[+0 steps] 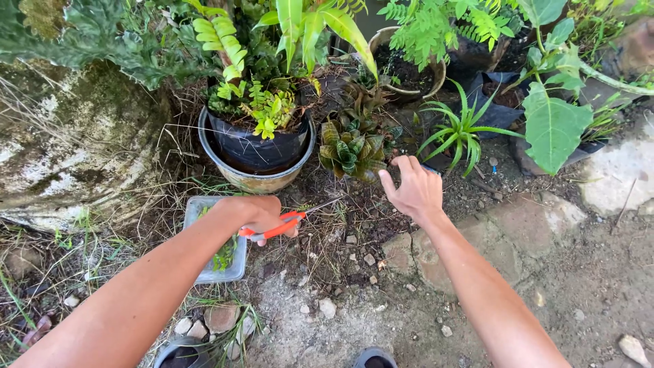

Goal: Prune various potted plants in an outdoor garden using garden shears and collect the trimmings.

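L hand (257,212) grip closed on orange-handled scissors (289,222), long axis near level, blades pointing right & slightly up; R hand (414,189) grip open, touching rosette plant (352,151).

The scissors (286,223) have orange handles and thin metal blades. They lie almost level above the ground, the blades nearly closed and pointing right toward a small striped succulent (351,151). This succulent is low, dark green with pale bands, rooted in the soil.
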